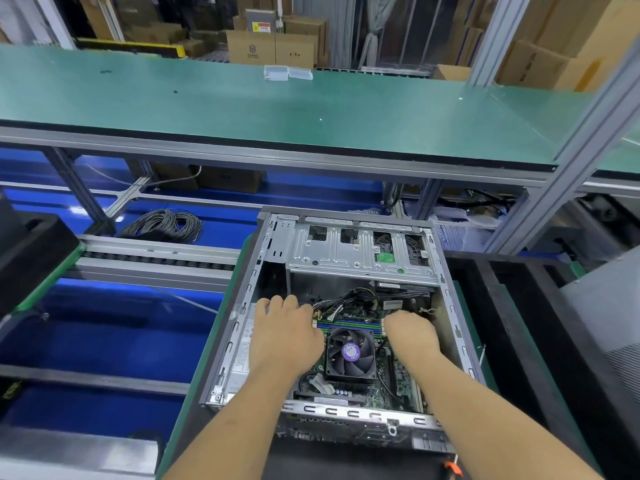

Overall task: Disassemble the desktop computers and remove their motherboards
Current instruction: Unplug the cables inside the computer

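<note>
1. Head view, nearest first: both forearms reach into an open desktop case [239,327] lying on its side, side panel off. An orange-handled tool [453,470] sits at the bottom edge, just beside the right forearm.
2. Left hand [285,336]: palm down over the power supply [243,344] at the case's left wall, fingers curled forward, tips at the black cable bundle [349,297]. Can't tell if it actually pinches a cable.
3. Right hand [410,336]: knuckles up, fingers curled down out of sight near the white connectors at the right end of the RAM slots. Grip hidden, can't tell what it holds, if anything.
4. Motherboard [398,375] is in the case, under and between both hands. Blue and green RAM slots [349,325] run between the two sets of fingertips.
5. CPU fan [350,353]: just behind the RAM slots towards the wrists, between the hands, purple round hub label, text too small to read.
6. Drive cage [360,251]: beyond the fingertips, silver sheet metal, small green board visible through a cut-out.
7. PSU label beside the left wrist: printed, unreadable.
8. Far beyond the fingers: green bench top [242,105] with clear plastic boxes [287,72]; cardboard cartons [270,46] behind, logo illegible. Coiled grey cable [166,225] left of the case.
</note>
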The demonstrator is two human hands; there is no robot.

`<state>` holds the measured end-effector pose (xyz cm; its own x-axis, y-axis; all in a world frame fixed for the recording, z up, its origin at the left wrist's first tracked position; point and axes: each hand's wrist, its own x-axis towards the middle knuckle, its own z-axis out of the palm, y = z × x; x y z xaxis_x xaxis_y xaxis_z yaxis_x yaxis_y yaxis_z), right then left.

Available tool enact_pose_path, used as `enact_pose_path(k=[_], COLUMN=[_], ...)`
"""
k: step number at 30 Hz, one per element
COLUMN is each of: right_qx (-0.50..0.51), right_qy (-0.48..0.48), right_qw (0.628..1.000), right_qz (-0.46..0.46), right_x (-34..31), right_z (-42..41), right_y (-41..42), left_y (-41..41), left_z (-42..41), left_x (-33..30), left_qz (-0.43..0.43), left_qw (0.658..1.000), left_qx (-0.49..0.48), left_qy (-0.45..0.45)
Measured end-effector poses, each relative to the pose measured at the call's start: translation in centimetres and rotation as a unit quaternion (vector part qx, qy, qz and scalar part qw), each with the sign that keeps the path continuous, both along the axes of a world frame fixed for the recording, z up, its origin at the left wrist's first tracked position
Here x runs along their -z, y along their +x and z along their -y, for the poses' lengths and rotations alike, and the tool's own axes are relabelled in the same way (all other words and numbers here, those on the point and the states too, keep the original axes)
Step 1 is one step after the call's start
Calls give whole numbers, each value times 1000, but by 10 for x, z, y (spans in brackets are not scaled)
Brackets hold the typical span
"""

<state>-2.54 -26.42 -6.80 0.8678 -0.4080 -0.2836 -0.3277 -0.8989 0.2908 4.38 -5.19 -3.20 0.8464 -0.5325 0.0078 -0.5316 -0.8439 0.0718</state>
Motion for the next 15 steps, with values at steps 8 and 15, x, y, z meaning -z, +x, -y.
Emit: enact_pose_path(k=[8,15], right_qx=[136,223], right_qy=[213,206], right_qw=[967,946], right_qz=[16,114], right_x=[-1,5], right_z=[6,6], right_y=[-21,-11], left_y=[-1,-1], left_z=[1,1], left_x=[1,1], left_qz=[7,9], left_qw=[1000,1000], left_qx=[1,2], left_qy=[10,12])
